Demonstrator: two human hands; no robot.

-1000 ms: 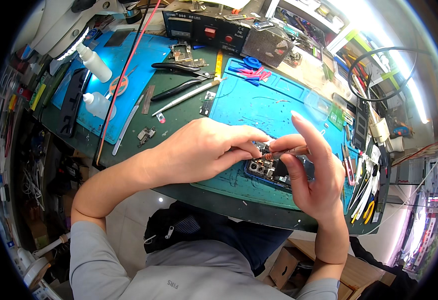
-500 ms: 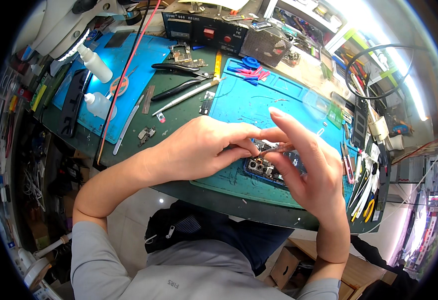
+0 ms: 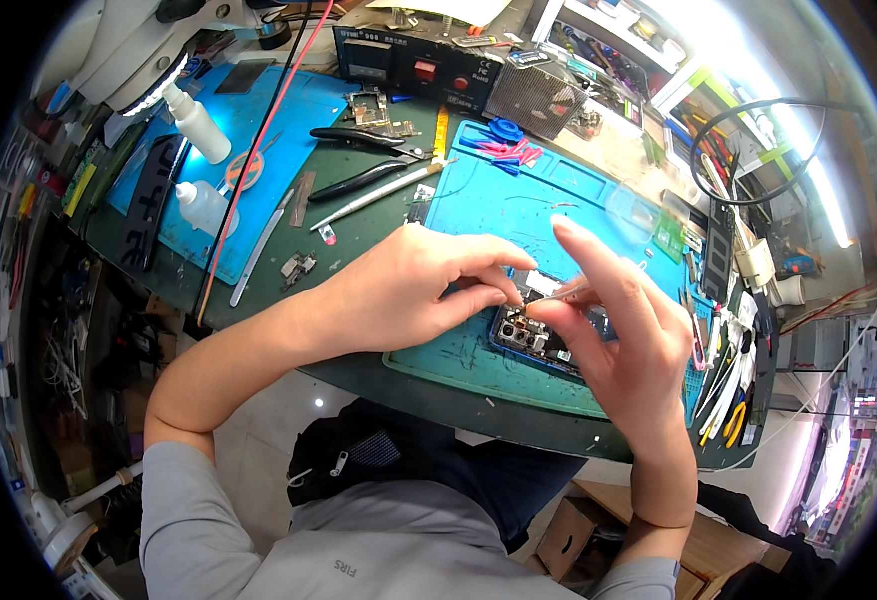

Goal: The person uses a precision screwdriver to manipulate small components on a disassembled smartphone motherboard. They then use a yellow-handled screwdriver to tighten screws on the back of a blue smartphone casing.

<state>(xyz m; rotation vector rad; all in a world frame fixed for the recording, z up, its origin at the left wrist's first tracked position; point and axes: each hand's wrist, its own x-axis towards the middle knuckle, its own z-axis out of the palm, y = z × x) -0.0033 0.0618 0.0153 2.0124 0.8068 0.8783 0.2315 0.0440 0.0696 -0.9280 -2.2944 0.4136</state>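
Now the open phone lies on the blue mat, between the two hands. Its back is off, and its round cameras show well. The left hand comes in from the side, with its thumb and fingers bent to almost meet over the top of the phone. I cannot tell if they hold a tiny part. The right hand is nearly closed, its thumb and a finger seeming to pinch a thin strip, while one finger sticks up.

A second ago, the strip lay lower and looked redder, and the left fingertips were close together. Now the left pointing finger is a bit higher, so there is more room over the phone. It seems the hold has shifted, but the careful work is at the same spot.

Black cutters and a white brush rest on the green surface.
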